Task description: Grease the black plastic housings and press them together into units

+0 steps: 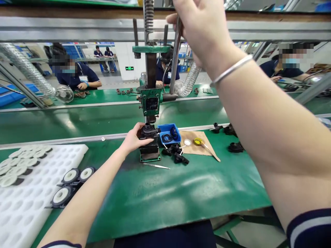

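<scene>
A green hand press stands on the green bench, its ram just above a black round plastic housing that rests on the press base. My left hand holds the housing from the left side, thumb in front and fingers behind. High at the top, my right hand is wrapped round the metal lever of the press; part of this hand is cut off by the frame's upper edge. Metal tweezers lie in front of the base.
A blue box with black rings and several black parts sit right of the press. Farther right are cardboard, a yellow pot and a brush. At left is a white foam tray. People sit across the bench.
</scene>
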Available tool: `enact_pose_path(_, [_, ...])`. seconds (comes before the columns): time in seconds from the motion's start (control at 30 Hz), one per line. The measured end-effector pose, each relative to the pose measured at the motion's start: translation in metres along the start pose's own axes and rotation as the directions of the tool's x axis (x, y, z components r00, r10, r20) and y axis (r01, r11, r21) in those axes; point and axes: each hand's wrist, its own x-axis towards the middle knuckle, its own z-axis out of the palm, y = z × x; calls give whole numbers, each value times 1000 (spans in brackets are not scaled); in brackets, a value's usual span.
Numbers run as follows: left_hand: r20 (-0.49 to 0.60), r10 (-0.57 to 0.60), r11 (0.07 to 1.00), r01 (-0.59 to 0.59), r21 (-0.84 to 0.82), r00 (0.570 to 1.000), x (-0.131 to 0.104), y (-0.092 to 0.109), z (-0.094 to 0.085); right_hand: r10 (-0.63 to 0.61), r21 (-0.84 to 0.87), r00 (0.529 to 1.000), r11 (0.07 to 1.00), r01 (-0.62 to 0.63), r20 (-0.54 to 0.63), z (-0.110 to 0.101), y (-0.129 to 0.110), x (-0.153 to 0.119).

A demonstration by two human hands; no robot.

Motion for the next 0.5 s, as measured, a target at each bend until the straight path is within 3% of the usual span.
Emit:
enact_pose_path(0.07, [11, 12, 1000, -12, -10, 1000, 3, 0, 1, 117, 2, 993, 993, -117, 4, 3, -7, 12])
enact_pose_path(0.1, [17, 16, 1000, -16, -15, 1000, 4, 0, 1, 120, -11, 993, 993, -120, -14, 2, -13, 8])
enact_pose_path(0.17, [28, 17, 1000, -16, -23, 999, 7, -2, 2, -27, -29, 993, 999, 23, -115, 0, -26, -17])
enact_pose_path(0.23, [40, 15, 999, -14, -32, 999, 8, -5, 2, -204, 22, 957, 977, 213, -204, -3, -42, -56])
enact_pose_path(0.3, [52, 16, 999, -13, -45, 999, 9, -7, 2, -213, 14, 904, 972, 235, -371, -5, -56, -92])
enact_pose_path(0.37, [55, 15, 998, -11, -55, 998, 10, -8, 2, -207, 3, 904, 974, 225, -375, -5, -64, -114])
enact_pose_path(0.5, [46, -2, 997, 6, -72, 999, 10, -8, 3, -210, 69, 924, 968, 243, -318, -4, -61, -127])
